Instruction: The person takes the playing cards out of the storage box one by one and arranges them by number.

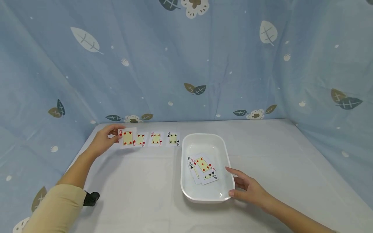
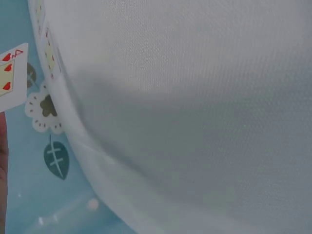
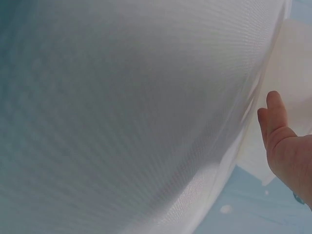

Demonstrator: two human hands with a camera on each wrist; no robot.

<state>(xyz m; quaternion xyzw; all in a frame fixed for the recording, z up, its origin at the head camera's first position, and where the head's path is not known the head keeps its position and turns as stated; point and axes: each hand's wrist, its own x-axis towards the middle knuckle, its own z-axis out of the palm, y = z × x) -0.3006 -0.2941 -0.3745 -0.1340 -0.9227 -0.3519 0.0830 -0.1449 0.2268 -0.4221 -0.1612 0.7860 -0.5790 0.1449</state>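
Note:
My left hand [image 1: 106, 139] pinches a four of hearts [image 1: 127, 138] by its left edge, at the left end of a row of cards. The held card partly covers another red-pipped card [image 1: 141, 139]. To the right in that row lie a four of diamonds [image 1: 156, 139] and a four of clubs [image 1: 173, 139]. My right hand [image 1: 250, 189] rests at the right side of a white plastic basin [image 1: 207, 193], fingers nearly straight at its rim. Inside the basin overlap several cards, a five of diamonds [image 1: 203, 164] on top; those underneath are partly hidden.
A white cloth [image 1: 137, 187] covers the table. Blue leaf-patterned fabric [image 1: 186, 58] rises behind it and along both sides. By the left sleeve [image 1: 59, 204], a small black object [image 1: 91, 198] shows.

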